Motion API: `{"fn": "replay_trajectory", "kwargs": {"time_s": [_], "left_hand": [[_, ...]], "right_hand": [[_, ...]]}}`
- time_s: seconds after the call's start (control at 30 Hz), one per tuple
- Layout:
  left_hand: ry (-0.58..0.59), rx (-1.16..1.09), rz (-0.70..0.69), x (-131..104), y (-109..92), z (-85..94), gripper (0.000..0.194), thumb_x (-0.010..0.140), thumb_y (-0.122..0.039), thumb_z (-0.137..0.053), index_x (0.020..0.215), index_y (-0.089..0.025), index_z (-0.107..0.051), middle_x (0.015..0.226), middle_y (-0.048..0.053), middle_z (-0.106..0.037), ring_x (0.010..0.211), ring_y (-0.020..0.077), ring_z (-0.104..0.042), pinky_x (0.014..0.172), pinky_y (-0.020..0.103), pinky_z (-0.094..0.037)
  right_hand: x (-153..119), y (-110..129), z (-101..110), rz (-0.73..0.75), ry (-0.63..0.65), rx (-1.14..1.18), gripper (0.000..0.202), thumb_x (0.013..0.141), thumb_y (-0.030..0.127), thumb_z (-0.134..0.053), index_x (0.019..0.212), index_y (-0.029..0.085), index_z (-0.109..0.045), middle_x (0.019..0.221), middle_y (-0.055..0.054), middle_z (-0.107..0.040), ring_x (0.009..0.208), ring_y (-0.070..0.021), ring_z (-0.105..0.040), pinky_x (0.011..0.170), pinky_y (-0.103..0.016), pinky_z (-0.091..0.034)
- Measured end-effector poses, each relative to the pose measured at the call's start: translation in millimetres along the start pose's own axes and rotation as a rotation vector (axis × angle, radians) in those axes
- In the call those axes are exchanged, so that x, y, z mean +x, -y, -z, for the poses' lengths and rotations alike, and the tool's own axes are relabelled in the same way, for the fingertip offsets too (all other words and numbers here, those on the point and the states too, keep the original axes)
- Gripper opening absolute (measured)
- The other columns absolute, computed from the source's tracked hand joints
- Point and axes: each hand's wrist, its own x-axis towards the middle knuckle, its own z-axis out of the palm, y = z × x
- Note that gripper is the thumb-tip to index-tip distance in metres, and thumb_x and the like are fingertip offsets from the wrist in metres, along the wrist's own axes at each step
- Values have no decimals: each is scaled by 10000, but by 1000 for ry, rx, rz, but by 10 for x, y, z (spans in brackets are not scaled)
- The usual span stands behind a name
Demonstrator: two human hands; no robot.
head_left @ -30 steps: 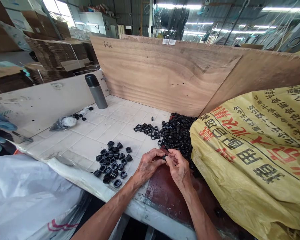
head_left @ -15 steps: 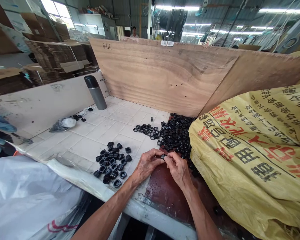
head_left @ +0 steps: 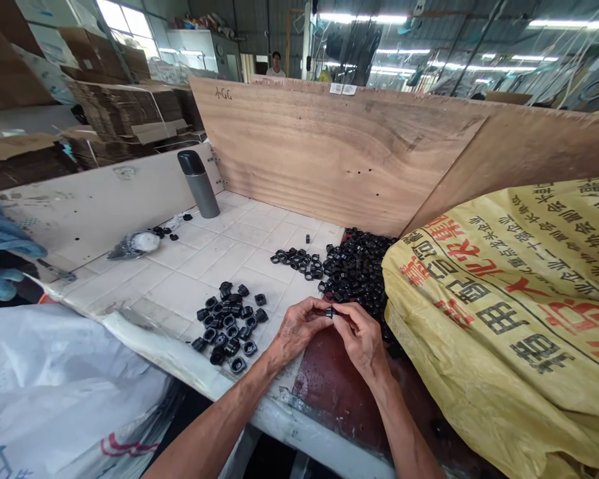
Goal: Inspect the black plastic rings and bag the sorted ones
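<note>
Between the fingertips of both hands is a small black plastic ring-shaped part [head_left: 330, 312], held above the dark red board [head_left: 337, 386]. My left hand [head_left: 299, 327] pinches it from the left, and my right hand [head_left: 360, 332] pinches it from the right. Its details are mostly covered by the fingers. Left of my left hand lies a loose group of black plastic caps [head_left: 232, 326] on the tiled tabletop [head_left: 180, 286]. Beyond my hands a big heap of black rings [head_left: 359, 266] rests against the sack, with a smaller scatter of rings [head_left: 299, 259] at its left.
A yellow woven sack [head_left: 479, 332] bulges over the right side. Wooden boards [head_left: 319, 153] wall the back. A grey thermos [head_left: 202, 186] stands at the back left, near a plastic bag [head_left: 137, 245]. White sacking [head_left: 64, 372] hangs at front left. A person [head_left: 276, 65] is far behind.
The whole view has shifted slightly, so things appear a little further right. Both hands keep their pinch on the small black part, with only slight finger movement.
</note>
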Motion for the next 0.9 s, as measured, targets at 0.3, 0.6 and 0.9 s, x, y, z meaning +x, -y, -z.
{"fn": "replay_trajectory", "kwargs": {"time_s": [0.3, 0.6, 0.9], "left_hand": [[-24, -15, -8, 14, 8, -3, 221, 769, -253, -780, 958, -173, -700, 969, 42, -735, 896, 181, -686, 877, 316, -536], [-26, -13, 39, 15, -22, -11, 284, 742, -331, -808, 948, -166, -705, 964, 63, -749, 889, 206, -700, 886, 356, -548], [47, 610, -253, -61, -58, 46, 153, 912, -229, -578, 1032, -224, -673, 1064, 52, -701, 989, 196, -667, 918, 332, -524]], "right_hand": [[-12, 91, 1, -149, 9, -57, 535, 974, 547, -423, 621, 200, -626, 558, -13, -606, 539, -154, -557, 539, -247, -424], [-14, 18, 9, -135, 53, 114, 262, 897, 411, -593, 1001, 188, -682, 795, -33, -688, 599, -148, -613, 580, -242, -519], [-47, -60, -126, -168, 69, 95, 210, 897, 383, -534, 921, 204, -640, 662, -7, -650, 524, -155, -586, 472, -235, -459]]}}
